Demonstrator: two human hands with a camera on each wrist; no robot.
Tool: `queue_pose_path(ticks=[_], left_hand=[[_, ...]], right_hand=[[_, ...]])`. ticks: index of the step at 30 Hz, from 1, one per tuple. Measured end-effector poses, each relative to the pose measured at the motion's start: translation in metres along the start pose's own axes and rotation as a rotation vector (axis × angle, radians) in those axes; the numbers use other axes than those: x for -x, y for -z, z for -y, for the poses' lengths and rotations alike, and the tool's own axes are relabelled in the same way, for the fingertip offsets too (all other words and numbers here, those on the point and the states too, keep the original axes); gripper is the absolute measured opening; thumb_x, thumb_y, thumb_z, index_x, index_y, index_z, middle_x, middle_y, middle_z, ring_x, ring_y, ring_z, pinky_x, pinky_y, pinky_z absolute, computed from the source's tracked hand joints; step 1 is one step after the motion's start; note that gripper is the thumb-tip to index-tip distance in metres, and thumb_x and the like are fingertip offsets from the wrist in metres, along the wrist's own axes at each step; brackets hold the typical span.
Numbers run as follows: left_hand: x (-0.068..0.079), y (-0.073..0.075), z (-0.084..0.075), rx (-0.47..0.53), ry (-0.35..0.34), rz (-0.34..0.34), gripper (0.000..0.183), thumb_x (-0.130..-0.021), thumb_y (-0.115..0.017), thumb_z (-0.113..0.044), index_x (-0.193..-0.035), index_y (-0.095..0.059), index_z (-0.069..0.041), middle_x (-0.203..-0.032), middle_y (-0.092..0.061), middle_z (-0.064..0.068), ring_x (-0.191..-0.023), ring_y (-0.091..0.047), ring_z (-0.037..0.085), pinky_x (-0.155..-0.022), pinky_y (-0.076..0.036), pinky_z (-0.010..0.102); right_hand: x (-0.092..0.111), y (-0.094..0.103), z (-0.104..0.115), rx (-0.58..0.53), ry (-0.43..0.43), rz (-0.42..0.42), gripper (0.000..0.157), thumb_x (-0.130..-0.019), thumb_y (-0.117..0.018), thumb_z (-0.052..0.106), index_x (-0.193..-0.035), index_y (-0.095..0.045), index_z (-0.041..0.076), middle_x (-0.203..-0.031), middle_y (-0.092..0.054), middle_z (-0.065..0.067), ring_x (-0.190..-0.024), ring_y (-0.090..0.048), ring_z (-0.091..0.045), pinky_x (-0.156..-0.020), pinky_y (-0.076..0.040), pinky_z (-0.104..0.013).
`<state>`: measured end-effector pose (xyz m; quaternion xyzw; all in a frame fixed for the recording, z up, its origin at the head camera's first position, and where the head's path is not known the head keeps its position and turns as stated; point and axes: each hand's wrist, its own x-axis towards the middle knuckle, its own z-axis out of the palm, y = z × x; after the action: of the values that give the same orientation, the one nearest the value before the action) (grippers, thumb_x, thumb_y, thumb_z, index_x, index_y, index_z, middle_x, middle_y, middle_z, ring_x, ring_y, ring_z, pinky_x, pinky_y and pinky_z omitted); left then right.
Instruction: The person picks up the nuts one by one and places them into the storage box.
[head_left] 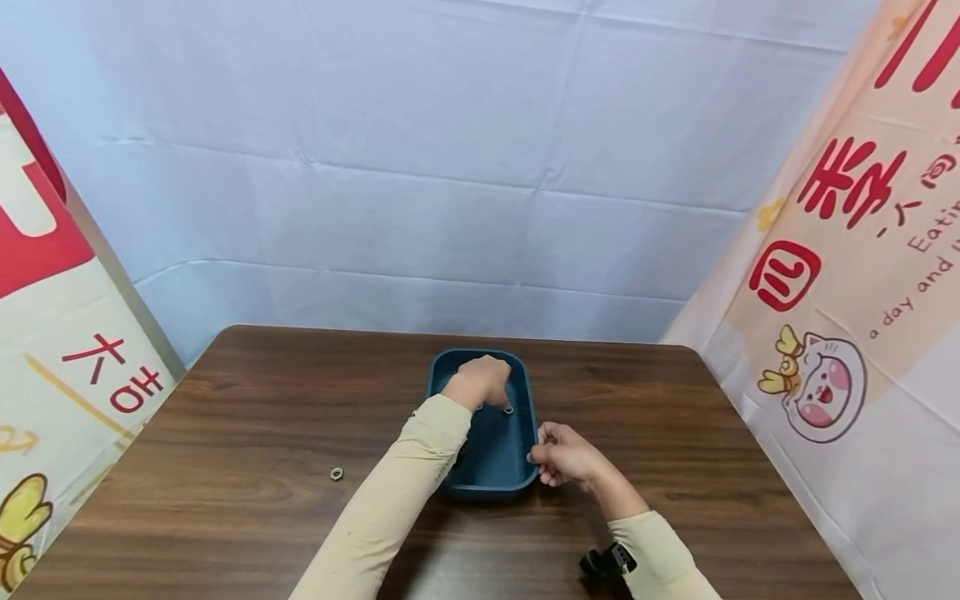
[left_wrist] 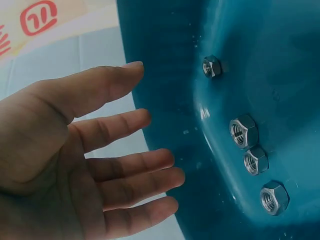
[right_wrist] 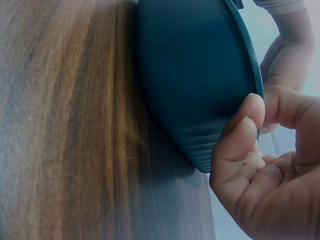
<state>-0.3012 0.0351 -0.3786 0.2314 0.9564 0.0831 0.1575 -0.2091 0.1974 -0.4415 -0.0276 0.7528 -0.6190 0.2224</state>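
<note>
A deep blue rectangular tray (head_left: 487,450) stands on the wooden table. My left hand (head_left: 480,382) reaches over its far half. In the left wrist view that hand (left_wrist: 100,155) has its fingers extended and apart, with nothing in them, near the tray's inner wall (left_wrist: 160,60). Several steel hex nuts lie inside, among them a large nut (left_wrist: 243,132) close against a smaller nut (left_wrist: 255,160). My right hand (head_left: 568,454) is at the tray's right side; the right wrist view has its thumb and finger pinching the rim (right_wrist: 248,40).
Left of the tray, a single hex nut (head_left: 337,473) lies on the brown tabletop (head_left: 247,417). A pale cloth (head_left: 420,208) hangs behind the table. Printed banners flank it, a right banner (head_left: 892,275) and a left banner (head_left: 67,333).
</note>
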Motion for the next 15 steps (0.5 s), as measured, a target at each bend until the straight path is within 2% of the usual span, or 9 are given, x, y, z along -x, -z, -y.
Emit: queue_pose_path(ticks=[6, 12, 15], left_hand=[[0.005, 0.001, 0.002, 0.001, 0.008, 0.014, 0.036, -0.087, -0.067, -0.026, -0.118, -0.061, -0.009, -0.095, -0.06, 0.005, -0.069, -0.055, 0.016, -0.056, -0.045, 0.03], [0.017, -0.003, 0.004, -0.01, -0.01, -0.01, 0.041, -0.086, -0.069, -0.027, -0.123, -0.058, -0.013, -0.111, -0.06, 0.003, -0.09, -0.058, 0.017, -0.071, -0.05, 0.032], [0.024, -0.004, 0.004, -0.022, -0.029, -0.036, 0.042, -0.084, -0.07, -0.027, -0.123, -0.059, -0.014, -0.113, -0.06, 0.002, -0.097, -0.058, 0.017, -0.075, -0.05, 0.032]], right_hand=[[0.0, -0.001, 0.0, -0.008, 0.0, 0.003, 0.017, -0.079, -0.053, -0.001, -0.082, -0.038, 0.004, -0.058, -0.05, -0.005, -0.044, -0.048, -0.009, -0.041, -0.041, -0.02], [0.001, -0.002, -0.001, -0.008, 0.005, 0.02, 0.016, -0.081, -0.054, -0.001, -0.083, -0.039, 0.004, -0.058, -0.05, -0.006, -0.044, -0.048, -0.01, -0.041, -0.042, -0.021], [0.001, -0.001, 0.0, -0.004, 0.013, 0.009, 0.016, -0.081, -0.055, -0.001, -0.083, -0.039, 0.004, -0.058, -0.05, -0.006, -0.044, -0.048, -0.01, -0.041, -0.041, -0.021]])
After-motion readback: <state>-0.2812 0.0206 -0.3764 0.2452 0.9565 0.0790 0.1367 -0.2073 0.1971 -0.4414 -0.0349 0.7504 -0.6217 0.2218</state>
